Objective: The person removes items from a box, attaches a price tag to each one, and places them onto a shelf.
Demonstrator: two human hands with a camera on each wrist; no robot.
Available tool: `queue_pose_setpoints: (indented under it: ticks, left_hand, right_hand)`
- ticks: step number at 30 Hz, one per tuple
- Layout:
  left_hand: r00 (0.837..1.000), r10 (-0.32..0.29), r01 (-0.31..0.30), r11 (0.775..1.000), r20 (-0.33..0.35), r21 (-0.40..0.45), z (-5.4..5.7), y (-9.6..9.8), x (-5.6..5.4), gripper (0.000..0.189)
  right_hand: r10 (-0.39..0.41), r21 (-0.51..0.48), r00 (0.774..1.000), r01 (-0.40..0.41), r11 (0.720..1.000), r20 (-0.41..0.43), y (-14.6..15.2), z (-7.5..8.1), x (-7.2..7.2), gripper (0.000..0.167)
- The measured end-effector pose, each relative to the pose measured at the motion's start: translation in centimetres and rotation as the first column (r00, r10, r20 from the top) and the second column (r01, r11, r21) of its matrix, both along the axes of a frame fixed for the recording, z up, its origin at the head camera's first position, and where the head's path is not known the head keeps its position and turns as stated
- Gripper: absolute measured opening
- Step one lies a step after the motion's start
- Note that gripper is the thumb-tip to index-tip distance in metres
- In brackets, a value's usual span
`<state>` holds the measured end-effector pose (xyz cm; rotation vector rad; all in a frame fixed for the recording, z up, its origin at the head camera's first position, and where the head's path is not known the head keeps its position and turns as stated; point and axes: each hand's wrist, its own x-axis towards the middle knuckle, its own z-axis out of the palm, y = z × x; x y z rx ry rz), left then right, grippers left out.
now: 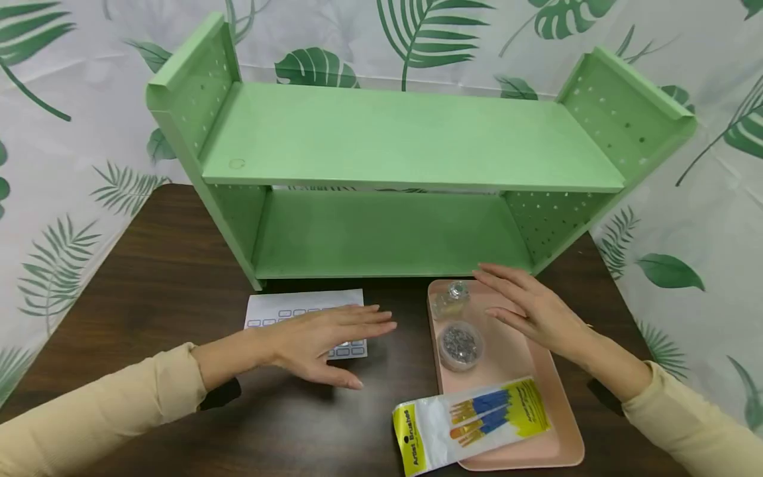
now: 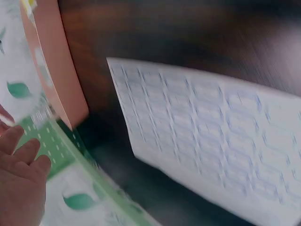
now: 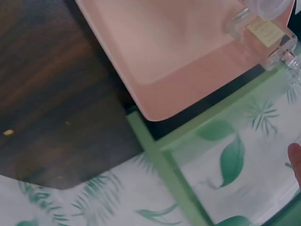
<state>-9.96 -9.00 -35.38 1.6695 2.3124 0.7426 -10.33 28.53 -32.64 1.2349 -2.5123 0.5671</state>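
Note:
My left hand (image 1: 316, 339) hovers over a white sheet of paper (image 1: 268, 307) printed with rows of small boxes, its fingers straight and thumb spread, holding nothing. In the left wrist view the sheet (image 2: 188, 122) looks blurred. Above the right side of a pink tray (image 1: 512, 361) is my right hand (image 1: 539, 310), fingers extended and holding nothing. Nearest to it in the tray stand a small clear glass bottle (image 1: 450, 303) with a faceted stopper and a round clear tub (image 1: 460, 346) of small silvery pieces. A packet of artist brushes (image 1: 471, 424) lies across the tray's near left edge.
A green two-tier shelf (image 1: 411, 136) with perforated sides stands behind the paper and tray on the dark wooden table (image 1: 137, 278). White cloth (image 1: 512, 40) with green leaf prints hangs behind and at both sides.

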Motion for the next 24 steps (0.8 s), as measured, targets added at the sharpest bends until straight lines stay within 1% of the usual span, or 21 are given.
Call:
queue_pose_setpoints:
  ticks: [2, 4, 6, 7, 8, 10, 11, 12, 15, 17, 19, 20, 22, 24]
  left_hand:
    - [0.999, -0.034, 0.033, 0.999, 0.039, 0.024, -0.4, 0.6, 0.7, 0.076]
    - [0.995, -0.075, 0.072, 0.996, 0.067, 0.053, -0.7, 1.2, 1.3, 0.075]
    - [0.987, -0.127, 0.118, 0.989, 0.102, 0.089, -1.0, 1.9, 1.9, 0.073]
    - [0.983, -0.154, 0.143, 0.984, 0.099, 0.105, -1.2, 2.2, 2.1, 0.072]
    - [0.977, -0.181, 0.167, 0.979, 0.110, 0.120, -1.3, 2.5, 2.3, 0.071]
    - [0.966, -0.234, 0.218, 0.965, 0.108, 0.143, -1.6, 3.1, 2.8, 0.069]
    - [0.958, -0.258, 0.238, 0.959, 0.129, 0.153, -1.7, 3.3, 3.0, 0.068]
    - [0.950, -0.280, 0.258, 0.953, 0.135, 0.161, -1.8, 3.6, 3.1, 0.067]
    - [0.935, -0.329, 0.308, 0.938, 0.131, 0.160, -2.2, 4.3, 3.7, 0.062]
    - [0.923, -0.350, 0.326, 0.932, 0.160, 0.161, -2.5, 4.7, 4.0, 0.059]
    - [0.925, -0.360, 0.343, 0.929, 0.120, 0.141, -2.8, 5.1, 4.2, 0.058]
    - [0.925, -0.364, 0.348, 0.928, 0.113, 0.136, -2.9, 5.3, 4.2, 0.057]
    - [0.926, -0.364, 0.350, 0.928, 0.103, 0.129, -3.2, 5.6, 4.2, 0.056]
    - [0.931, -0.357, 0.348, 0.930, 0.072, 0.117, -3.3, 5.8, 4.1, 0.054]
  right_hand:
    - [-0.059, -0.048, 0.998, 0.060, 0.997, 0.018, 0.5, -0.1, 0.3, 0.045]
    - [-0.143, -0.077, 0.989, 0.146, 0.986, 0.036, 1.0, -0.3, 0.5, 0.051]
    - [-0.235, -0.107, 0.969, 0.242, 0.964, 0.071, 1.6, -0.7, 0.6, 0.056]
    - [-0.276, -0.122, 0.956, 0.287, 0.950, 0.096, 2.0, -0.9, 0.7, 0.055]
    - [-0.319, -0.131, 0.940, 0.333, 0.934, 0.119, 2.3, -1.1, 0.7, 0.052]
    - [-0.391, -0.137, 0.904, 0.416, 0.899, 0.172, 3.0, -1.6, 0.7, 0.046]
    - [-0.420, -0.134, 0.884, 0.451, 0.883, 0.206, 3.4, -1.8, 0.7, 0.043]
    - [-0.446, -0.125, 0.862, 0.483, 0.866, 0.241, 3.7, -2.0, 0.7, 0.041]
    - [-0.525, -0.051, 0.782, 0.572, 0.819, 0.336, 4.6, -2.5, 0.8, 0.039]
    - [-0.555, 0.000, 0.728, 0.606, 0.795, 0.402, 5.0, -2.7, 0.9, 0.039]
    - [-0.576, 0.041, 0.683, 0.628, 0.777, 0.449, 5.4, -3.0, 0.8, 0.040]
    - [-0.580, 0.055, 0.665, 0.634, 0.771, 0.470, 5.6, -3.1, 0.8, 0.041]
    - [-0.590, 0.083, 0.632, 0.645, 0.760, 0.502, 5.9, -3.3, 0.6, 0.043]
    - [-0.593, 0.094, 0.607, 0.653, 0.752, 0.528, 6.1, -3.4, 0.3, 0.043]
